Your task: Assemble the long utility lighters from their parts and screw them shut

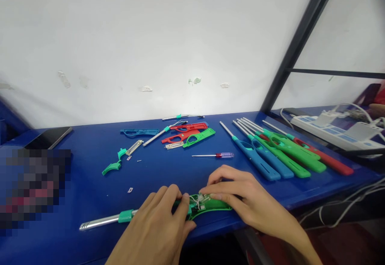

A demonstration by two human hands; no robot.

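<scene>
A long-nosed gas lighter (215, 205) with an opened green body lies near the table's front edge. Its metal tube (100, 221) and teal collar (125, 216) point left. My left hand (159, 221) is closed around the lighter's middle, thumb and fingers pressing near the trigger area, which they partly hide. My right hand (240, 194) pinches a small clear part (202, 196) inside the body, beside a thin white wire. The fingers cover much of that part. A screwdriver (224, 155) with a purple clear handle lies beyond my right hand.
Several assembled lighters (255, 158) lie at right. Toward the wall are a green half shell (200, 137), a blue half shell (140, 132), a clear fuel tank (134, 147) and teal triggers (112, 167). A phone (48, 137) lies left; a power strip (337, 130) stands right.
</scene>
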